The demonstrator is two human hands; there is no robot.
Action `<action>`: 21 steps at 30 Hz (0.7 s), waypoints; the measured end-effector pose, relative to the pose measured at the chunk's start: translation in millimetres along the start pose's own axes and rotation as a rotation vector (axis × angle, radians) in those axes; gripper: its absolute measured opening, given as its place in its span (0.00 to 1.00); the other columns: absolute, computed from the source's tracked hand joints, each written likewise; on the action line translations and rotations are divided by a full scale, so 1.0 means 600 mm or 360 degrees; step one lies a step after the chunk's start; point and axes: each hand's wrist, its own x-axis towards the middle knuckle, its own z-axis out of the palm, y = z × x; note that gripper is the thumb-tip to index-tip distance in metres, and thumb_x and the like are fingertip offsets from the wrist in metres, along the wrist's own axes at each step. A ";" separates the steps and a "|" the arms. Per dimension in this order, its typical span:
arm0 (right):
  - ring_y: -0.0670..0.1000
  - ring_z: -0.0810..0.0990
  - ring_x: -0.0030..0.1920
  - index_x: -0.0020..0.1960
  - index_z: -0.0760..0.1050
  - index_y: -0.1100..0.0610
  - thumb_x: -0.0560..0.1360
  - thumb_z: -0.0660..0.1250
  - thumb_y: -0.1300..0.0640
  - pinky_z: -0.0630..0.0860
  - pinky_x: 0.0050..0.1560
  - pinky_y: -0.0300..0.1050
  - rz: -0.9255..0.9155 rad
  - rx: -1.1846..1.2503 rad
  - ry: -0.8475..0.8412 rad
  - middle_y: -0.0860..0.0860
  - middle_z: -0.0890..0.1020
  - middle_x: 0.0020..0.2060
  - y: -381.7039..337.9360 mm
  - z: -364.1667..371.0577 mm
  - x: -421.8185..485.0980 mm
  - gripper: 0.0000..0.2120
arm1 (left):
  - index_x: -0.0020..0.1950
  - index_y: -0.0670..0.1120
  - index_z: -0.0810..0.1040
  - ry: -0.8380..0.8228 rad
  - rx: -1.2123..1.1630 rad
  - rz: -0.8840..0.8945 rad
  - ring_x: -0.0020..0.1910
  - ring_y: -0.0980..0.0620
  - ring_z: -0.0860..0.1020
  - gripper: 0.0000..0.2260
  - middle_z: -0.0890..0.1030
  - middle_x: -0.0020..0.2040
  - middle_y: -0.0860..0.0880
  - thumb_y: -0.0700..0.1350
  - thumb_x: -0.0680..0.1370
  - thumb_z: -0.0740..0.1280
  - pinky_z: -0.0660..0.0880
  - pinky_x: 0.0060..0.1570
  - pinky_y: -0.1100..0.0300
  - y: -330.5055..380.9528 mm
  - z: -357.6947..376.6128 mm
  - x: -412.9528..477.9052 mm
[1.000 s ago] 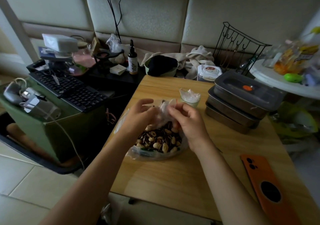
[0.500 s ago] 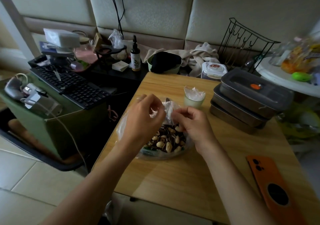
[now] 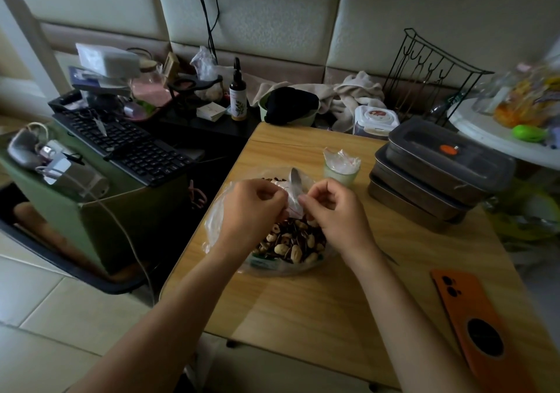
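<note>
The left hand (image 3: pixel 251 208) and right hand (image 3: pixel 333 211) each pinch the gathered mouth of the clear bag (image 3: pixel 218 221) of nuts (image 3: pixel 291 244), which sits on the bench (image 3: pixel 303 308) close to its left edge. Risk noted: a sharp pull apart could split the film or tip the bag, scattering nuts over that edge.

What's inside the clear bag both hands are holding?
A nut and seed mix fills the clear bag; what looks like a spoon shows at its far edge. The left hand and right hand, pinching the bag's top, cover the middle; deeper layers are hidden.

Thin glossy clear plastic bag (image 3: pixel 222 211), matt wood-grain table (image 3: pixel 318 308), smooth matt orange phone (image 3: pixel 485 326)
</note>
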 end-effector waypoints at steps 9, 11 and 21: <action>0.44 0.79 0.40 0.48 0.76 0.56 0.80 0.68 0.65 0.79 0.40 0.43 -0.0479 -0.0454 0.0220 0.46 0.79 0.40 -0.004 0.014 -0.004 0.06 | 0.40 0.48 0.79 0.0034 0.0799 0.0765 0.30 0.60 0.74 0.05 0.76 0.33 0.58 0.43 0.76 0.69 0.73 0.30 0.65 0.002 -0.006 -0.010; 0.45 0.79 0.41 0.49 0.76 0.56 0.79 0.68 0.66 0.80 0.41 0.45 -0.0506 -0.0505 0.0256 0.47 0.79 0.42 -0.002 0.016 -0.002 0.06 | 0.40 0.48 0.77 0.0070 0.0921 0.0788 0.30 0.58 0.74 0.05 0.76 0.34 0.55 0.43 0.76 0.68 0.74 0.29 0.60 -0.002 -0.010 -0.011; 0.46 0.75 0.42 0.50 0.77 0.59 0.78 0.65 0.68 0.72 0.41 0.36 -0.0925 -0.0392 0.0089 0.48 0.77 0.44 -0.060 0.035 -0.043 0.06 | 0.35 0.44 0.83 0.0117 0.0390 0.0096 0.28 0.54 0.78 0.09 0.82 0.30 0.48 0.46 0.75 0.73 0.76 0.29 0.60 -0.010 -0.017 0.006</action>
